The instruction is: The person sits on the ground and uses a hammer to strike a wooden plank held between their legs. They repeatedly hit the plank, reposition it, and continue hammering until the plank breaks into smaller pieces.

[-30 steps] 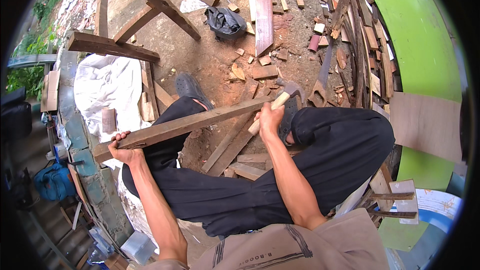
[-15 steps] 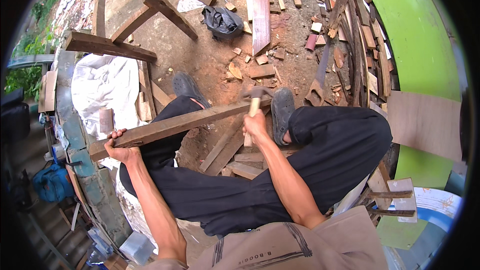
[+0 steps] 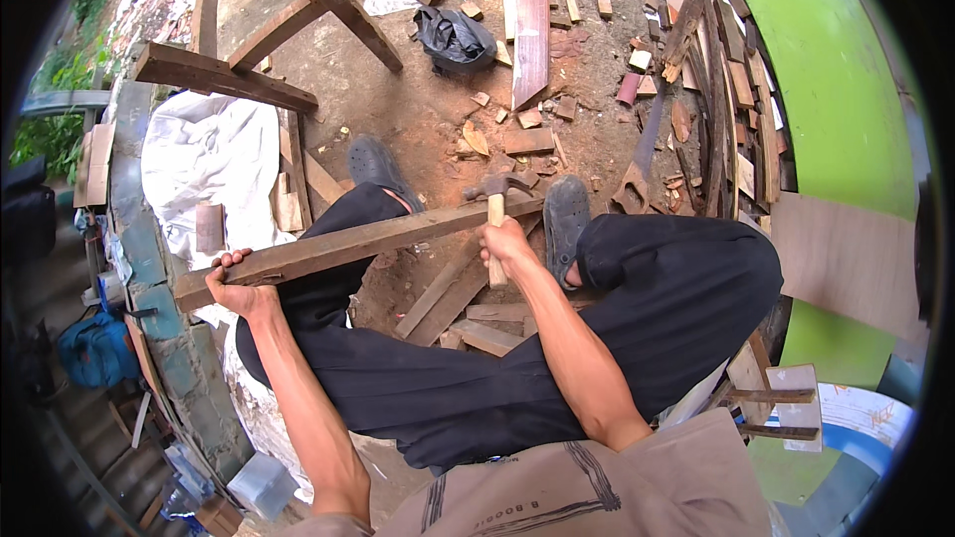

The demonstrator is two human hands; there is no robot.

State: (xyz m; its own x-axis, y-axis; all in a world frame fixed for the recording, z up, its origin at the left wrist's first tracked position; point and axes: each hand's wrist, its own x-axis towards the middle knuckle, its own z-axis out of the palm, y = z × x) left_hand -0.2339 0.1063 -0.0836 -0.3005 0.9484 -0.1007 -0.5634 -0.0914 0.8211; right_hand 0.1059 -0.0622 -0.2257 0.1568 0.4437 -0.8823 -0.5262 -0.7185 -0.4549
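My left hand [image 3: 242, 285] is wrapped round the near left end of a long brown wooden beam [image 3: 368, 241], which slants up to the right across my left leg. Its far end lies by my right shoe [image 3: 567, 226]. Closed around a pale wooden handle, my right hand [image 3: 509, 244] holds a claw hammer [image 3: 495, 201] upright. The hammer's dark head is just above the beam near its far end; whether it touches the wood I cannot tell. Shorter boards [image 3: 448, 288] lie on the ground between my legs, under the beam.
A handsaw [image 3: 637, 171] lies beyond my right shoe, near stacked wood strips [image 3: 718, 119]. Wood offcuts are scattered ahead, with a black plastic bag [image 3: 454, 40] and a reddish plank [image 3: 530, 25]. A wooden frame [image 3: 328, 0] stands at the far left beside white cloth [image 3: 214, 164].
The hammer head has tipped slightly left and its handle stands straighter. The beam stays in my left hand. The whole view has shifted a little.
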